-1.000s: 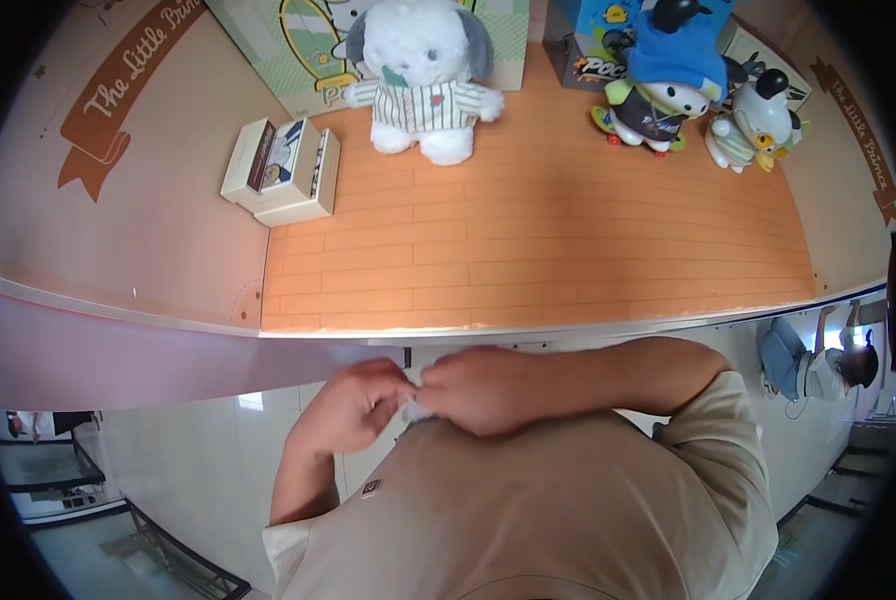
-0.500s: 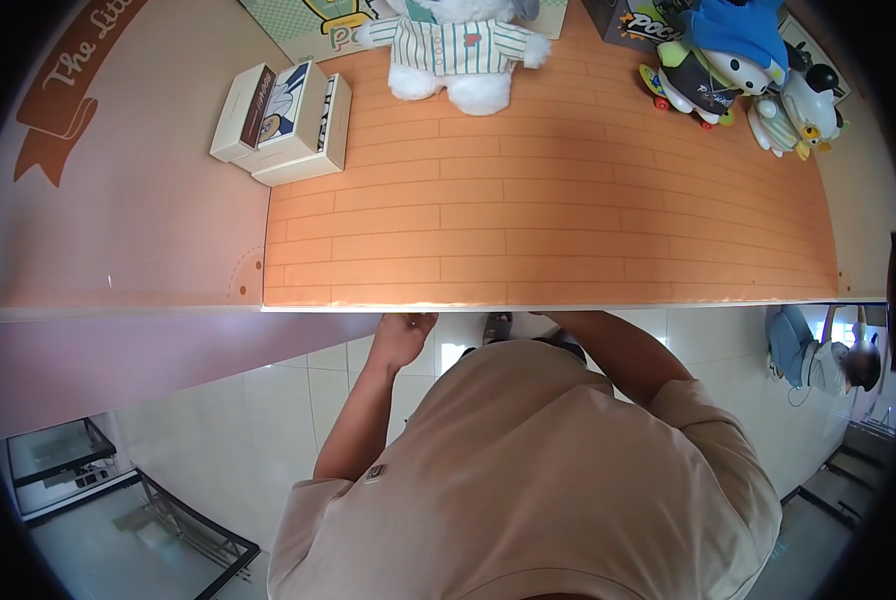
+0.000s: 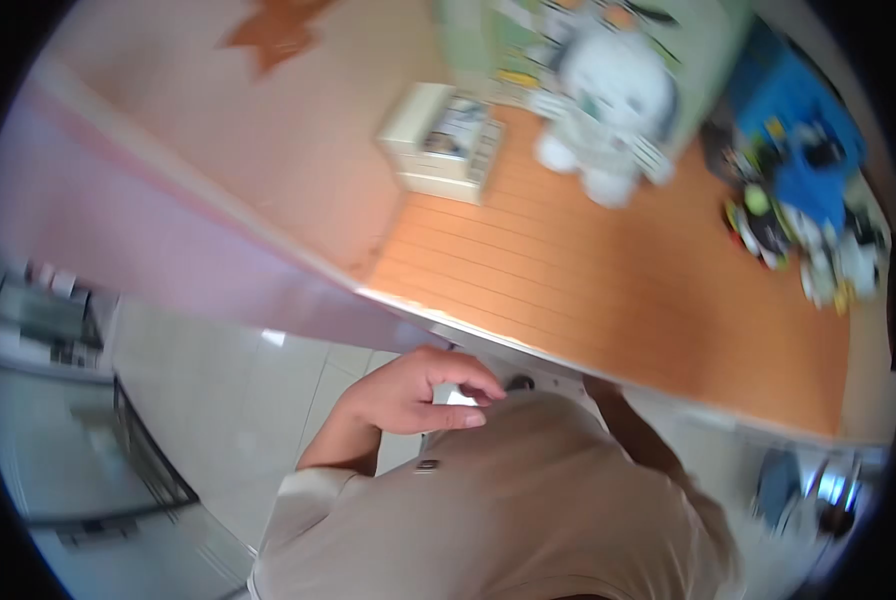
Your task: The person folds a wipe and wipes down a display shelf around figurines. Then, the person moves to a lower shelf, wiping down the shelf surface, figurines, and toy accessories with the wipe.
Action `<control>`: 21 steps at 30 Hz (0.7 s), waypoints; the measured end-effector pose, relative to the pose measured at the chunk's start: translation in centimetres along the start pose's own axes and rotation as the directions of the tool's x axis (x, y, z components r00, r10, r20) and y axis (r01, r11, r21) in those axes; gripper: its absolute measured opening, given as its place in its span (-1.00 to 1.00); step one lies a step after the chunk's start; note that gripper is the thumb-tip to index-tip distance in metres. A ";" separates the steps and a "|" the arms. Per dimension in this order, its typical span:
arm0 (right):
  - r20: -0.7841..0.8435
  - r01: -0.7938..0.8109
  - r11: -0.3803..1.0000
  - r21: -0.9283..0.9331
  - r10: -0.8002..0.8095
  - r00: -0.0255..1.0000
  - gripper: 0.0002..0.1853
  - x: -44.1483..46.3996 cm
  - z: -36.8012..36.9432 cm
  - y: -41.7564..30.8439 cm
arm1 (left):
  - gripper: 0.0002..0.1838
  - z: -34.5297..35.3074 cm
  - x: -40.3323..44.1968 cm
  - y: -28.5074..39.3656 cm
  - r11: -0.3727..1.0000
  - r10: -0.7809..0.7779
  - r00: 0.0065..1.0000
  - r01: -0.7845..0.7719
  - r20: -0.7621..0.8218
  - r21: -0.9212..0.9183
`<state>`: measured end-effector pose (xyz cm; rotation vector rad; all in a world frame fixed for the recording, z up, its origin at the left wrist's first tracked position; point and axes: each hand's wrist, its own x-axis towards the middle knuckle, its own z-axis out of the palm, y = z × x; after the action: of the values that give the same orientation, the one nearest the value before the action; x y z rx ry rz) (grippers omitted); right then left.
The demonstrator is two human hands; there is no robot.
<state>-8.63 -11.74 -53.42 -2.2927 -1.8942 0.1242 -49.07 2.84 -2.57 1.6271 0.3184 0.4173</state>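
Observation:
My left hand (image 3: 423, 392) is raised in front of my shirt, below the shelf's front edge, with thumb and fingers apart and nothing between them. Only the wrist side of my right hand (image 3: 601, 388) shows; its fingers are hidden under the shelf edge. Above them is the wood-patterned shelf (image 3: 568, 290). A white plush toy (image 3: 608, 110) in a striped shirt sits toward its back. To its left stand small cream boxes (image 3: 443, 145), set close together.
At the right are figurines (image 3: 768, 230) and a blue box (image 3: 793, 90). A pink-white side wall (image 3: 218, 150) rises at the left. Glass cases (image 3: 68, 420) stand at the lower left. Another person (image 3: 798, 510) is at the far right.
The view has turned, so the shelf now slants down to the right. My left hand has come up from the shelf edge toward my shirt. My right hand, earlier near the left one, is now mostly hidden.

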 end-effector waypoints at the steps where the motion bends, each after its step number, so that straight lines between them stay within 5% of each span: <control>1: -0.013 0.090 0.993 -0.070 -0.092 0.996 -0.35 0.0 -3.6 -0.8 | -0.78 -0.5 0.3 1.5 0.995 0.083 0.990 -0.075 -0.113 0.068; 2: -0.068 0.101 0.981 0.164 -0.091 0.994 -0.40 -0.1 -4.1 -1.4 | -0.80 -0.9 0.9 2.6 0.978 0.173 0.959 -0.140 -0.226 0.155; 3: 0.092 0.125 0.990 0.071 -0.131 0.987 -0.45 0.2 -7.7 -2.0 | -0.87 -1.1 2.2 2.5 0.940 0.305 0.867 -0.208 -0.393 0.271; 4: -0.129 0.238 0.956 0.171 -0.218 0.967 -0.38 1.0 -9.0 -2.9 | -0.94 -1.0 3.3 2.8 0.905 0.383 0.753 -0.190 -0.535 0.380; 6: 0.114 0.024 0.976 0.218 -0.050 0.992 -0.48 2.3 -14.5 -5.4 | -0.95 -2.2 6.1 0.8 0.802 0.568 0.554 -0.204 -0.609 0.561; 8: 0.110 -0.011 0.969 0.247 -0.017 0.994 -0.42 2.5 -14.6 -5.7 | -0.96 -2.1 7.0 1.0 0.781 0.576 0.485 -0.092 -0.657 0.617; 12: -0.065 0.081 0.987 0.135 -0.072 0.995 -0.42 3.1 -11.9 -4.5 | -0.88 -1.7 8.6 -0.9 0.637 0.653 0.437 0.125 -0.619 0.760; 21: -0.176 0.226 0.969 0.101 -0.206 0.963 -0.62 2.9 -12.7 -4.7 | -0.83 -1.8 9.5 -1.6 0.549 0.585 0.433 0.410 -0.686 0.728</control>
<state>-10.43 -8.95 -40.01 -1.9397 -1.9784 0.0202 -41.35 8.77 -3.28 2.2255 1.4971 1.4842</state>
